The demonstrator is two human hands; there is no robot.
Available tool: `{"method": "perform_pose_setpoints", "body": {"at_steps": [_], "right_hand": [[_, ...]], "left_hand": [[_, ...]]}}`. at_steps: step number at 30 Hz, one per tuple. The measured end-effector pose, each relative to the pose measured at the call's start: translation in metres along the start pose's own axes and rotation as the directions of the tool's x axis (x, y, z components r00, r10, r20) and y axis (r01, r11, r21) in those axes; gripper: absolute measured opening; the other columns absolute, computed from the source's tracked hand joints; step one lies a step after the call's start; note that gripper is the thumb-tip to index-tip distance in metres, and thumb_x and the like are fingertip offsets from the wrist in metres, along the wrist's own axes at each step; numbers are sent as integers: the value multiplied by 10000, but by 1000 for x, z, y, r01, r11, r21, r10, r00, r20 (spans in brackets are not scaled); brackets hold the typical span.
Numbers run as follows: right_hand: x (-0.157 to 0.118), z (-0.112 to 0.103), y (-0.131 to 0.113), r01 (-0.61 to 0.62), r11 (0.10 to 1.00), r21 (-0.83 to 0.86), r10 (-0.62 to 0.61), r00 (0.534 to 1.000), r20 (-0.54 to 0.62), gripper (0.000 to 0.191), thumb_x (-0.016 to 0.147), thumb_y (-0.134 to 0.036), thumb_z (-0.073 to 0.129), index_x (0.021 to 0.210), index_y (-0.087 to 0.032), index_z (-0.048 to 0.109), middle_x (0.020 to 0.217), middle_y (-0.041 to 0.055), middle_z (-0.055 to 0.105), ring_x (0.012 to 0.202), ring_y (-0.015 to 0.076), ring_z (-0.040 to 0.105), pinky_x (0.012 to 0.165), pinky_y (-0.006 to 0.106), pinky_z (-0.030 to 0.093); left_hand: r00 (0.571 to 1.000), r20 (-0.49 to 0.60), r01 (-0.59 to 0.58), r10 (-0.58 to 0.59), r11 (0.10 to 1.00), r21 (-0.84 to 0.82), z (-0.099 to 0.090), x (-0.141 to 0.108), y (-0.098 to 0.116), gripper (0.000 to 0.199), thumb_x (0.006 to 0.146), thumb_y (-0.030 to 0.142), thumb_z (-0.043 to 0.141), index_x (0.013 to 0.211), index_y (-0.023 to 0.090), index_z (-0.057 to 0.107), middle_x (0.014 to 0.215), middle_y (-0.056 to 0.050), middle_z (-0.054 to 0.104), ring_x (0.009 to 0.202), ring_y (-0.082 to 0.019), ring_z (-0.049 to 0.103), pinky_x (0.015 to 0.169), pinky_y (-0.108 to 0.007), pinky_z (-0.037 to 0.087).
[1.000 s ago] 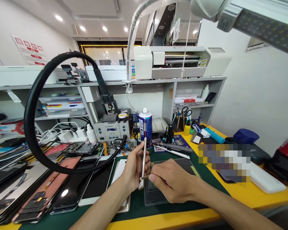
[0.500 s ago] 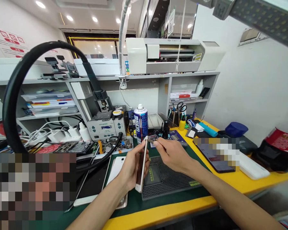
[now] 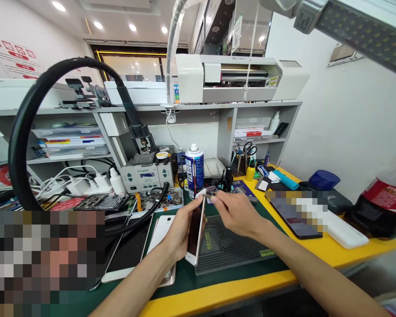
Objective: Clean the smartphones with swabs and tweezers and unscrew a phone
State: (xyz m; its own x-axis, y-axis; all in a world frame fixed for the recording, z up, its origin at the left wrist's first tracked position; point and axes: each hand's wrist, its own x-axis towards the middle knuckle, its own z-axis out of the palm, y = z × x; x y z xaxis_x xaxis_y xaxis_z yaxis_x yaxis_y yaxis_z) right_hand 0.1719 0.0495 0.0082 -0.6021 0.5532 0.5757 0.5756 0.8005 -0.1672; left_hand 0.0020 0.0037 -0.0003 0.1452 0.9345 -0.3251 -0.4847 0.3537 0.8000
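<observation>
A white-edged phone [image 3: 194, 233] stands upright on its long side, its dark screen turned partly toward the camera. My left hand [image 3: 180, 231] is wrapped round it from the left. At the phone's upper edge, my right hand [image 3: 232, 209] pinches a small thin tool [image 3: 210, 193], whose tip meets the edge near the top corner. Its details are too small to tell. Below the hands lies a dark perforated mat [image 3: 237, 248] on a green work surface [image 3: 181, 286].
A blue spray can [image 3: 194, 169] stands just behind the hands. Left are a white phone back [image 3: 163, 226], a dark screen panel [image 3: 128, 246] and a tray of small parts [image 3: 176, 200]. A black phone [image 3: 293, 215] lies right, near a grey station [image 3: 147, 176].
The phone has turned slightly, so more of its screen shows. The camera view has shifted a little; both hands keep their hold.
</observation>
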Motion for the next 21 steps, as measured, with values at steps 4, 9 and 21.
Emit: {"method": "perform_pose_setpoints", "body": {"at_steps": [4,9,21], "right_hand": [[3,-2,5,-43,998,-36,42,999,-19,320,1044,-292,315,793,-191,486,653,0,542,552,133,477,558,288,218],[-7,-2,-12,192,981,28,-194,975,108,282,1006,-266,369,770,-189,503,657,7,567,553,133,476,555,293,229],[4,-9,9,-252,959,-131,250,968,-31,346,1047,-349,321,807,-198,519,623,-3,586,538,149,522,527,272,208]], "left_hand": [[999,18,34,-34,999,-7,-1,2,-2,425,763,569,706,696,173,568,499,47,482,380,-74,402,352,-196,301],[998,20,54,-52,996,-66,-4,6,3,434,764,574,701,703,173,547,490,72,415,348,-55,335,329,-186,259],[963,221,173,-152,982,-79,-7,5,4,388,835,529,643,802,145,591,555,56,422,356,-49,361,296,-175,311]]}}
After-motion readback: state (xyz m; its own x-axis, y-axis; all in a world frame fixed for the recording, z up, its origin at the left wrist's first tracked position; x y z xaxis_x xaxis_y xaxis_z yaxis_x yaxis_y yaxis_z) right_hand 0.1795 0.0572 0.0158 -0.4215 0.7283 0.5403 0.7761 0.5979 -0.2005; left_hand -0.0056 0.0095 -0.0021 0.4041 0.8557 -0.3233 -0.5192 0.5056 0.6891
